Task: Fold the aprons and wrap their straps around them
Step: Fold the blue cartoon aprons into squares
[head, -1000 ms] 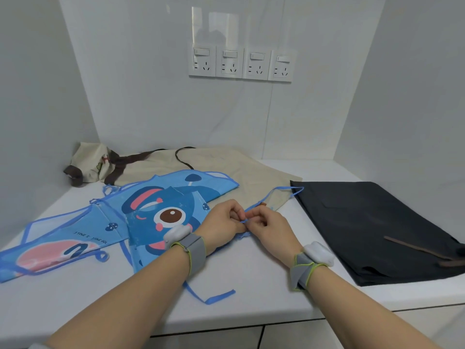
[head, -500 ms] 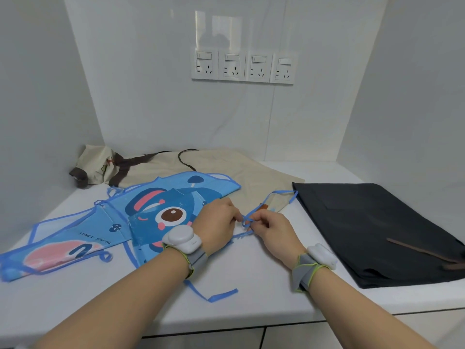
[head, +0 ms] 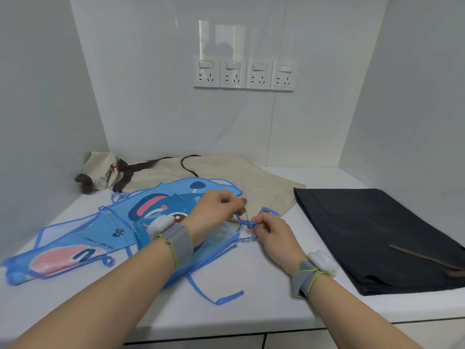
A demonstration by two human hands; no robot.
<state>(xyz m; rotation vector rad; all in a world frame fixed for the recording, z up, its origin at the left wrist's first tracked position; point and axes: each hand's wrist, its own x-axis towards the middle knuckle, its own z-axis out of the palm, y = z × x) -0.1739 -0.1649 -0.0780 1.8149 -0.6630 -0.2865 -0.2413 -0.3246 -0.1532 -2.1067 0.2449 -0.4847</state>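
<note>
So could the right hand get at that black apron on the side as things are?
Probably yes: the black apron lies flat just beside the right hand with nothing between, but that hand pinches the blue strap and would need to release it.

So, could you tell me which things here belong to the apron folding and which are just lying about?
Part of the job:
- blue apron
- its blue strap, pinched by left hand and right hand
- beige apron
- black apron

Just there:
- wall sockets
- wristbands
- counter
</note>
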